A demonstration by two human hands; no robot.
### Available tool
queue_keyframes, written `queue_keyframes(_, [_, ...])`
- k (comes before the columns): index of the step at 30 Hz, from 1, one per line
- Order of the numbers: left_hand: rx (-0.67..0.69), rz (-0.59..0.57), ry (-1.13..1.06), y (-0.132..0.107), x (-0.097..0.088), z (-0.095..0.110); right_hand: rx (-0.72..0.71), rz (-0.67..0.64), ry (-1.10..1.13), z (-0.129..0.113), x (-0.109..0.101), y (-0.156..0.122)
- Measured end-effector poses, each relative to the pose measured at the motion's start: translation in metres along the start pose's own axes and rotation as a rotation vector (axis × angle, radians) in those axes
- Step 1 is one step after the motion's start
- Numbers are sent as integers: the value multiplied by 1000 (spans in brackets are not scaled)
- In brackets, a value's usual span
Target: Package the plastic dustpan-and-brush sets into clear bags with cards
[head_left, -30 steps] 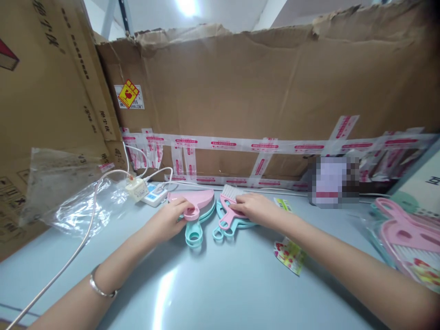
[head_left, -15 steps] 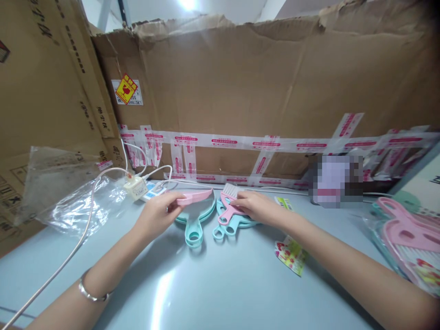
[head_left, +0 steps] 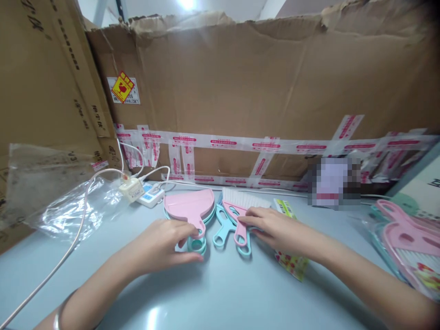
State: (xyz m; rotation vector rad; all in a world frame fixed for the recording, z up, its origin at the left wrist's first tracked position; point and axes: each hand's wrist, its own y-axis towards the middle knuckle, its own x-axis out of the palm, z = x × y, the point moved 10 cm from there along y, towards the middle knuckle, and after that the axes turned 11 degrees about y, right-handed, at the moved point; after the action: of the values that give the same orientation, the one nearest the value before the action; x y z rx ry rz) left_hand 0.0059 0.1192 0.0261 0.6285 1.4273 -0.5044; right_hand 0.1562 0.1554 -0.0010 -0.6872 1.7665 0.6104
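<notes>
A pink dustpan point(head_left: 189, 204) lies flat on top of teal dustpans point(head_left: 203, 247), whose ringed handles stick out below it. My left hand point(head_left: 168, 243) is at the pink handle, fingertips on its end and thumb stretched apart beneath. To the right, a pink hand brush point(head_left: 241, 229) with white bristles rests over teal brushes point(head_left: 224, 228). My right hand point(head_left: 275, 224) has its fingers around the side of the pink brush near the neck; the thumb side is partly hidden.
Printed cards point(head_left: 292, 266) lie under my right forearm. Packed pink and teal dustpan sets point(head_left: 405, 233) sit at the right edge. Power strip point(head_left: 151, 196), charger point(head_left: 131, 189), cable and clear plastic bag point(head_left: 82, 206) are at left. A large cardboard box point(head_left: 220, 91) stands behind.
The pink dustpan, held tilted in my left hand before, now lies on the teal ones, and that hand's thumb has spread away. The pink brush has turned, its handle pointing toward me.
</notes>
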Motion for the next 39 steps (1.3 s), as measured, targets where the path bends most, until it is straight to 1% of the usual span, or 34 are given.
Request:
queue_keyframes(2, [-17, 7, -4, 0, 1, -2, 3, 9, -35, -1, 1, 0])
queue_keyframes(5, [-40, 26, -15, 0, 3, -5, -29, 84, -99, -7, -3, 1])
queue_keyframes(8, [-93, 95, -36, -3, -6, -11, -130, 155, -141, -22, -5, -2])
queue_keyframes(10, [-86, 129, -65, -5, -12, -11, -215, 194, -180, -33, -3, -6])
queue_keyframes(12, [11, 108, -71, -6, -14, -1, -285, 229, -239, -42, 2, -10])
queue_keyframes(14, [113, 60, -38, -6, -10, 10, -335, 265, -293, -47, 6, -12])
queue_keyframes(15, [142, 35, -18, -6, -7, 13, -363, 276, -309, -49, 9, -13])
queue_keyframes(16, [151, 11, -2, -6, -3, 14, -395, 284, -319, -51, 10, -13])
queue_keyframes(19, [117, -41, 18, -4, 5, 12, -469, 315, -334, -55, 10, -15])
queue_keyframes(23, [82, -34, 44, -4, 5, 10, -502, 385, -319, -60, -1, -19])
queue_keyframes(28, [77, 15, 47, -5, -1, 12, -482, 553, -170, -60, -26, -27])
queue_keyframes(30, [87, -4, 53, -6, 1, 14, -487, 579, -122, -58, -30, -29])
queue_keyframes(32, [89, -26, 56, -6, 4, 15, -494, 576, -53, -56, -31, -30])
queue_keyframes(34, [89, -40, 48, -6, 5, 15, -518, 615, 70, -55, -37, -34])
queue_keyframes(36, [89, -33, 29, -6, 3, 16, -510, 718, 260, -52, -51, -39])
queue_keyframes(39, [86, -17, 1, -6, -1, 16, -365, 947, 580, -33, -75, -43])
